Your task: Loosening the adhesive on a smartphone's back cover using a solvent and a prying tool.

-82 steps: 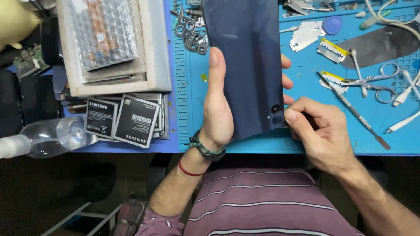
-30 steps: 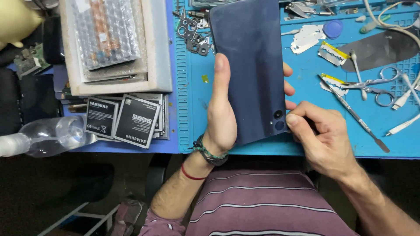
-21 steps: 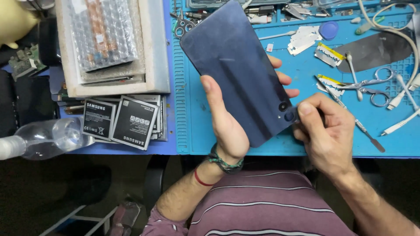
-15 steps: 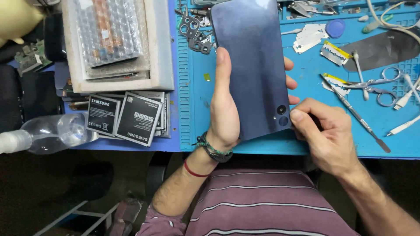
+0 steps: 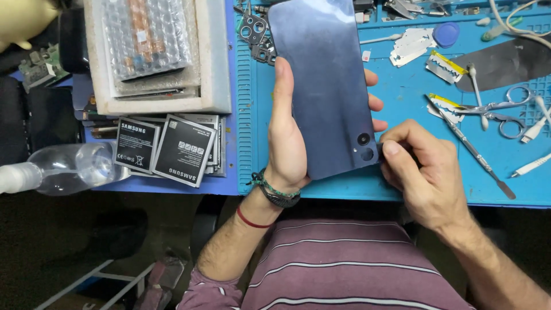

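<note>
From the head camera, my left hand (image 5: 287,143) holds a dark blue phone (image 5: 324,86) back-side up over the blue mat (image 5: 402,103), thumb along its left edge, fingers wrapped round the right. Its glossy back shows two small camera rings near the lower corner. My right hand (image 5: 425,172) pinches tight at that corner; what the grip holds is hidden. Scissors (image 5: 499,109), a metal pry tool (image 5: 476,152), phone batteries (image 5: 166,149) and a clear bottle (image 5: 69,169) lie on the desk. The phone's top edge is cut off.
</note>
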